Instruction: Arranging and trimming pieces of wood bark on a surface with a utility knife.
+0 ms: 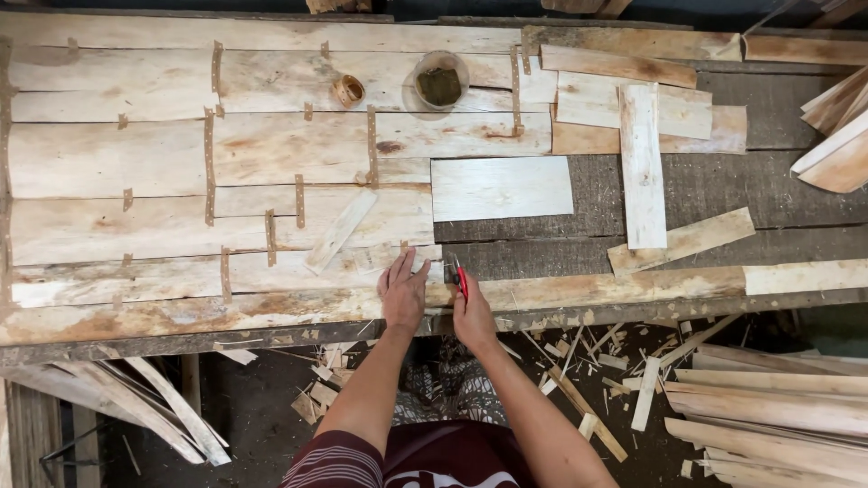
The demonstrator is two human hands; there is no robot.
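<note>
My left hand (403, 291) lies flat, fingers spread, on a thin wood veneer strip (298, 269) near the front edge of the workbench. My right hand (471, 314) is closed around a small red-handled cutter (460, 276), its tip at the right end of that strip. The veneer sheets (181, 172) across the left of the bench are joined with short brown tape strips (210, 163). A loose narrow slat (341, 229) lies diagonally over them just beyond my left hand.
A tape roll (348, 90) and a round cup of dark liquid (440, 81) stand at the back. A pale rectangular sheet (502, 188) and loose slats (643, 163) lie to the right. Offcuts (597, 370) litter the floor below; more veneer (778, 407) is stacked at right.
</note>
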